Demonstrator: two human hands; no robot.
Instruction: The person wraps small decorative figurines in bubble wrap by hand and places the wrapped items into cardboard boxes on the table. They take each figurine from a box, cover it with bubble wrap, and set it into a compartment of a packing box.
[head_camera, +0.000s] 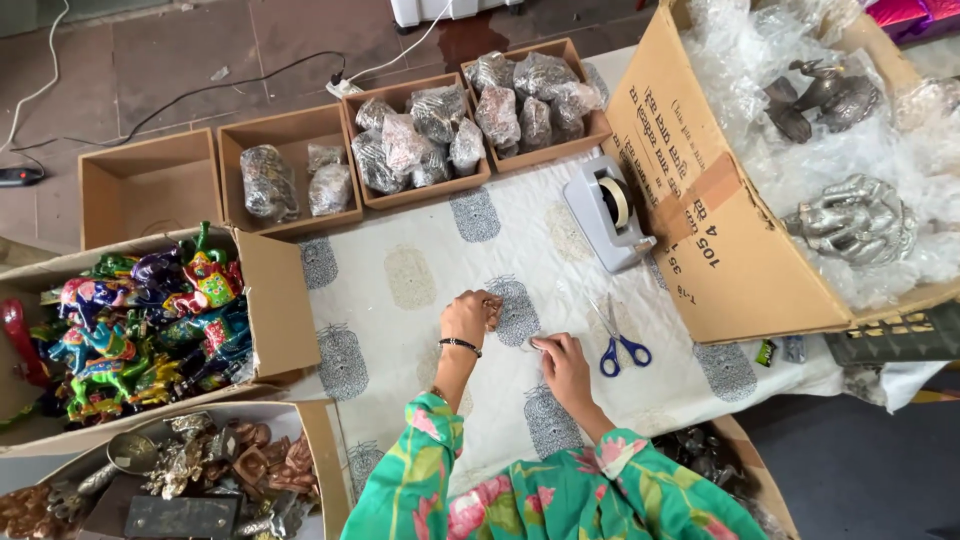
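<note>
tape strip (515, 343), clear and hard to make out, seems stretched between hands over printed cloth (400, 290) on tabletop, long axis left-right. left hand (470, 318) loosely fisted, fingertips pinched at one end; right hand (562, 362) pinched at other end, slightly nearer body. scissors (620, 345) just right of right hand; dispenser (612, 212) beyond. open cloth ahead; boxes at edges.

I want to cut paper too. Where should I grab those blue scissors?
Take the blue scissors by the two blue loop handles, coming from the near edge of the cloth. The loops lie nearest the person and the shiny blades point away toward the tape dispenser, just beside the right hand.
</note>
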